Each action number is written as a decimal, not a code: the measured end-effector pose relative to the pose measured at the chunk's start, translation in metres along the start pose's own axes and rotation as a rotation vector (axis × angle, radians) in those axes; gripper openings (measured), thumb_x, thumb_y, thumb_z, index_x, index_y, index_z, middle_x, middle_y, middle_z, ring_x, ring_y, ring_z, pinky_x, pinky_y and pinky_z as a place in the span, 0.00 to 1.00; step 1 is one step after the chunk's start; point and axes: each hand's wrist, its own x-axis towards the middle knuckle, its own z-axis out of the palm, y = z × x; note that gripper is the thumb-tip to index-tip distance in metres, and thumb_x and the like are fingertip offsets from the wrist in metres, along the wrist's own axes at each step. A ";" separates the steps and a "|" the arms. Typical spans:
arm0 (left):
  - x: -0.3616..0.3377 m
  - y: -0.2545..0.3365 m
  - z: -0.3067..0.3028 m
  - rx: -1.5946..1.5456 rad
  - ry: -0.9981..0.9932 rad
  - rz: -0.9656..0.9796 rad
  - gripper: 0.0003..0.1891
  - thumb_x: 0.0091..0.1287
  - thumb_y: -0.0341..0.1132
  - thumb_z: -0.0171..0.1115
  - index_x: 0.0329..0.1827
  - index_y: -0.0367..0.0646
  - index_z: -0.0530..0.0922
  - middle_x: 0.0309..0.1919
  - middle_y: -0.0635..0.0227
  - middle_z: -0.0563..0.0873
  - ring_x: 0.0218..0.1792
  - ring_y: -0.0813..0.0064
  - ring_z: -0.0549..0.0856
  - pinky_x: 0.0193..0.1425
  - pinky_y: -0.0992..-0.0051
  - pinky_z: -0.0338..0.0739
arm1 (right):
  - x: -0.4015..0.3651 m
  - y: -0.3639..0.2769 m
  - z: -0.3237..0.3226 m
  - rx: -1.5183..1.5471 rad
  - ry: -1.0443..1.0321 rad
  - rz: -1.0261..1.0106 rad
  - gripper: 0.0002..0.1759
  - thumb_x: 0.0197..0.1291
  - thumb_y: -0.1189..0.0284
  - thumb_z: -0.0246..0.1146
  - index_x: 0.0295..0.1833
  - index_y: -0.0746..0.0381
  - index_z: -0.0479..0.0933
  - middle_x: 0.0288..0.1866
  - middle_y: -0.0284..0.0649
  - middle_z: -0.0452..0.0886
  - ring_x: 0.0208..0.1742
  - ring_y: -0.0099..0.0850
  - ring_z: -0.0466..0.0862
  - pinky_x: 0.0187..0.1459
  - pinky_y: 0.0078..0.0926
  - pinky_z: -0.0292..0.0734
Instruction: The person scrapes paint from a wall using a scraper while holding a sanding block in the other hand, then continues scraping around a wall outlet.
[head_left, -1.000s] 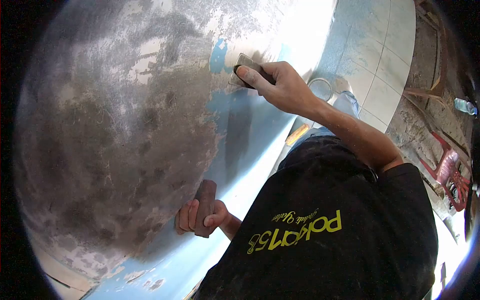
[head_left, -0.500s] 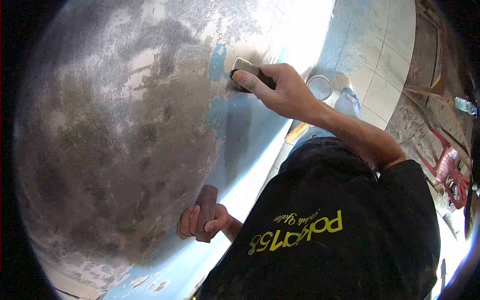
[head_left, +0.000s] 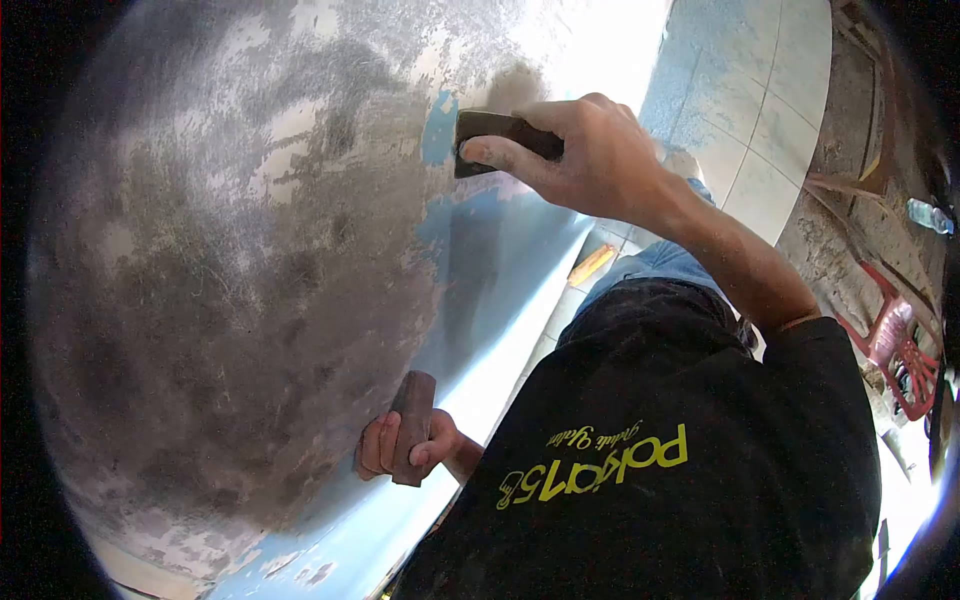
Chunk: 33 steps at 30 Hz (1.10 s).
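Observation:
My right hand (head_left: 600, 150) is closed around a dark, flat sanding block (head_left: 490, 125) and holds it against the wall (head_left: 300, 250). The wall is mottled grey and whitish, with ragged patches of light-blue paint (head_left: 437, 130). My thumb lies along the block's near edge. Lower down, my left hand (head_left: 430, 445) grips a brown, wedge-shaped block (head_left: 414, 405), with the fingers on one side and the thumb on the other. This hand is close to the wall; whether it touches cannot be made out.
Pale floor tiles (head_left: 770, 130) dusted with blue lie beyond the wall's foot. A yellow-orange piece (head_left: 593, 263) rests near my legs. A red plastic chair (head_left: 900, 345) and a clear plastic bottle (head_left: 930, 216) are at the far right, by rough ground.
My right hand has shifted slightly up and right, and its block now shows its broad side. A round, light-rimmed container behind it has become hidden. My left hand stays put.

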 end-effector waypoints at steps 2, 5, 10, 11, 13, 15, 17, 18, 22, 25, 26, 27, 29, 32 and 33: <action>0.002 0.000 0.000 0.039 -0.018 0.007 0.23 0.72 0.44 0.32 0.27 0.46 0.75 0.22 0.72 0.79 0.27 0.71 0.79 0.39 0.67 0.72 | -0.005 0.000 0.010 0.276 -0.073 0.110 0.27 0.61 0.48 0.57 0.33 0.63 0.82 0.14 0.38 0.77 0.11 0.24 0.73 0.14 0.23 0.66; 0.002 0.000 0.000 0.024 -0.011 0.019 0.22 0.72 0.44 0.33 0.27 0.46 0.75 0.22 0.71 0.79 0.27 0.71 0.79 0.39 0.66 0.72 | -0.011 -0.005 0.031 0.486 0.001 0.149 0.28 0.62 0.48 0.56 0.29 0.64 0.82 0.11 0.33 0.71 0.09 0.22 0.65 0.12 0.25 0.55; 0.002 -0.006 0.003 0.000 0.043 0.037 0.22 0.70 0.43 0.32 0.25 0.47 0.74 0.20 0.73 0.78 0.26 0.75 0.78 0.40 0.70 0.70 | -0.010 -0.010 0.020 0.520 -0.065 0.209 0.28 0.62 0.49 0.56 0.30 0.65 0.82 0.11 0.35 0.73 0.10 0.22 0.66 0.12 0.24 0.56; 0.002 -0.007 0.004 -0.033 0.043 0.108 0.22 0.72 0.42 0.32 0.27 0.45 0.74 0.22 0.71 0.79 0.27 0.71 0.79 0.39 0.66 0.71 | -0.008 -0.011 0.015 0.480 -0.071 0.184 0.28 0.62 0.49 0.57 0.31 0.65 0.83 0.12 0.35 0.74 0.10 0.22 0.67 0.12 0.23 0.58; 0.002 -0.002 0.001 -0.029 0.014 0.060 0.22 0.72 0.42 0.32 0.27 0.45 0.74 0.21 0.71 0.79 0.26 0.71 0.78 0.39 0.66 0.71 | -0.003 -0.009 0.005 0.371 -0.083 0.158 0.28 0.62 0.49 0.57 0.33 0.65 0.83 0.12 0.36 0.75 0.10 0.22 0.69 0.13 0.23 0.60; 0.002 -0.001 0.001 -0.031 -0.014 0.013 0.22 0.72 0.42 0.32 0.27 0.45 0.74 0.21 0.71 0.79 0.26 0.71 0.78 0.39 0.66 0.71 | -0.001 -0.007 0.003 0.262 -0.089 0.133 0.27 0.61 0.49 0.57 0.34 0.65 0.83 0.13 0.37 0.76 0.11 0.22 0.70 0.14 0.22 0.62; 0.001 -0.001 0.004 -0.026 0.043 -0.034 0.23 0.69 0.45 0.32 0.25 0.48 0.75 0.20 0.75 0.77 0.28 0.78 0.79 0.44 0.71 0.69 | 0.000 -0.006 0.001 0.158 -0.049 0.065 0.27 0.61 0.48 0.57 0.34 0.64 0.83 0.14 0.37 0.77 0.12 0.23 0.72 0.15 0.22 0.65; 0.000 -0.002 0.003 -0.028 0.048 -0.034 0.23 0.69 0.45 0.32 0.25 0.48 0.75 0.20 0.75 0.77 0.28 0.78 0.79 0.44 0.71 0.69 | 0.000 -0.005 0.003 0.156 -0.045 0.063 0.27 0.61 0.48 0.57 0.34 0.64 0.83 0.14 0.37 0.77 0.12 0.23 0.72 0.15 0.22 0.65; 0.002 0.001 0.002 -0.016 0.017 0.006 0.22 0.72 0.43 0.32 0.27 0.46 0.74 0.21 0.72 0.79 0.27 0.72 0.79 0.40 0.67 0.71 | -0.004 -0.007 0.013 0.400 -0.092 0.150 0.28 0.62 0.48 0.57 0.32 0.65 0.82 0.13 0.35 0.75 0.11 0.22 0.69 0.14 0.23 0.60; 0.000 -0.002 0.003 -0.034 0.045 0.032 0.22 0.72 0.43 0.32 0.26 0.46 0.74 0.21 0.71 0.79 0.27 0.72 0.79 0.40 0.67 0.70 | -0.008 -0.013 0.021 0.526 -0.088 0.187 0.29 0.63 0.49 0.56 0.30 0.66 0.82 0.12 0.33 0.72 0.11 0.20 0.65 0.13 0.24 0.53; -0.001 -0.004 0.003 -0.050 0.061 0.057 0.22 0.72 0.44 0.32 0.26 0.47 0.74 0.21 0.71 0.79 0.27 0.71 0.79 0.40 0.66 0.70 | -0.008 -0.013 0.021 0.528 -0.087 0.195 0.29 0.63 0.49 0.56 0.31 0.66 0.82 0.12 0.34 0.72 0.11 0.20 0.66 0.13 0.24 0.54; -0.001 -0.003 0.002 -0.048 0.064 0.057 0.22 0.72 0.44 0.32 0.26 0.47 0.74 0.21 0.71 0.79 0.27 0.71 0.79 0.40 0.66 0.70 | -0.008 -0.013 0.021 0.529 -0.086 0.203 0.28 0.63 0.49 0.56 0.31 0.66 0.82 0.12 0.34 0.73 0.11 0.20 0.66 0.13 0.24 0.55; 0.000 0.002 0.001 -0.068 0.013 -0.042 0.22 0.70 0.43 0.32 0.25 0.48 0.74 0.21 0.75 0.77 0.27 0.79 0.79 0.44 0.72 0.68 | -0.005 -0.011 0.013 0.461 -0.084 0.165 0.27 0.63 0.51 0.57 0.31 0.68 0.81 0.12 0.34 0.72 0.10 0.20 0.65 0.13 0.22 0.54; 0.004 0.001 0.005 -0.073 0.042 -0.011 0.21 0.69 0.43 0.33 0.25 0.47 0.74 0.19 0.76 0.76 0.25 0.79 0.79 0.43 0.72 0.69 | 0.006 -0.008 -0.003 0.291 -0.076 0.071 0.25 0.62 0.53 0.59 0.32 0.68 0.81 0.12 0.33 0.71 0.10 0.19 0.64 0.12 0.20 0.55; 0.003 0.000 0.006 -0.071 0.045 -0.017 0.21 0.69 0.43 0.33 0.25 0.47 0.74 0.19 0.76 0.76 0.25 0.79 0.79 0.43 0.72 0.69 | 0.009 -0.006 -0.007 0.192 -0.066 0.014 0.24 0.62 0.54 0.60 0.32 0.68 0.81 0.12 0.34 0.72 0.09 0.18 0.64 0.12 0.20 0.55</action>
